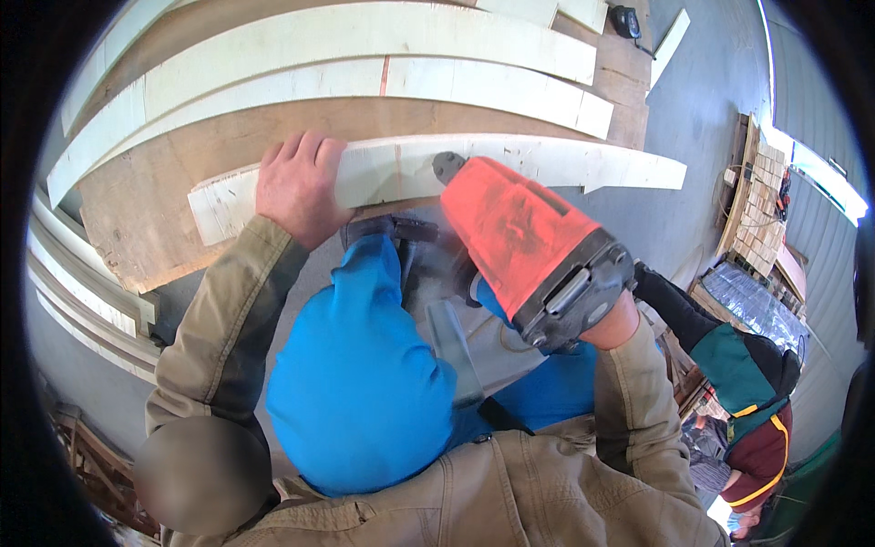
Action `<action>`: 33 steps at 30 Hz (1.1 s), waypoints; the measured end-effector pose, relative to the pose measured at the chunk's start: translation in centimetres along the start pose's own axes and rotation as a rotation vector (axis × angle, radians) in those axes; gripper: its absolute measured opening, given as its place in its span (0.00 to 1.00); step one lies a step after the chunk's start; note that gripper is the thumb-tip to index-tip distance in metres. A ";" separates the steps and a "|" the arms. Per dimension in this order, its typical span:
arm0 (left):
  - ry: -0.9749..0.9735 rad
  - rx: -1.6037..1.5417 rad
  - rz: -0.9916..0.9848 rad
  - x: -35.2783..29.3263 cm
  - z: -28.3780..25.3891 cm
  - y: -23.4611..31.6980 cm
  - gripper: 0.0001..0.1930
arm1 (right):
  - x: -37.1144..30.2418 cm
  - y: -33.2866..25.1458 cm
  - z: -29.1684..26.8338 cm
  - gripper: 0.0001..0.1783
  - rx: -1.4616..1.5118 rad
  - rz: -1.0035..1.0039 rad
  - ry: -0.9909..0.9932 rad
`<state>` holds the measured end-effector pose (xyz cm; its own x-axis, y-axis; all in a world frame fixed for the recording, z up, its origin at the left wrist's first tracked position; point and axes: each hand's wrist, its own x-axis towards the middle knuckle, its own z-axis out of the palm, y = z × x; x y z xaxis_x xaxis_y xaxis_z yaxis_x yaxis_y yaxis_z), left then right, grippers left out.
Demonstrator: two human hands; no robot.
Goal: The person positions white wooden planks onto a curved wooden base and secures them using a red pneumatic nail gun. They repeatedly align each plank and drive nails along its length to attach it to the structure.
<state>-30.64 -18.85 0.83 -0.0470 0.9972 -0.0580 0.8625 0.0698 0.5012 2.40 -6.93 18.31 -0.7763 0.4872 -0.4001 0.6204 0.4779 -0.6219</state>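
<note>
Tan fabric of the person's jacket point(510, 497) fills the lower edge, with bright blue trousers point(365, 383) spread just ahead of it; the right hand point(612, 325) holds an orange-red and black power tool point(524, 232), though the casing hides most of the fingers, so how they wrap the handle cannot be told; the tool slants up and leftward, its dark nose overlapping the middle of a long pale board point(538, 156), and whether the two touch is unclear from this angle; the left hand point(301, 187) is closed over the same board toward its left end, knuckles upward, fingers bent over the far edge; this board lies along the near side of a brown plywood counter point(146, 219), its right end reaching out past the plywood; farther across the counter lie a pale board with a red line point(492, 82) and, beyond that, a wider pale board point(365, 36); more long boards point(82, 292) are stacked at the left; near the far right corner sits a small black device point(625, 21); off to the right, another person point(766, 438) wears maroon and green with yellow trim; past them stand a plastic-wrapped stack point(747, 292), piled wooden blocks point(761, 205) and a grey ribbed wall point(825, 273).
</note>
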 end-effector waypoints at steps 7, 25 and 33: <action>0.024 0.002 -0.024 0.0 -0.2 0.5 0.33 | -1.8 1.3 2.7 0.38 0.403 0.220 0.134; -0.015 0.008 -0.052 -0.6 -0.3 0.0 0.35 | 1.6 -3.0 1.8 0.38 0.273 0.096 0.077; -0.056 -0.015 -0.039 0.6 -0.1 0.5 0.40 | 1.7 -3.6 1.2 0.43 0.302 0.141 0.131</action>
<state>-30.27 -18.18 1.15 -0.0521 0.9907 -0.1259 0.8527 0.1098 0.5108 -1.25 -8.73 19.06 -0.6528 0.6314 -0.4185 0.6440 0.1717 -0.7455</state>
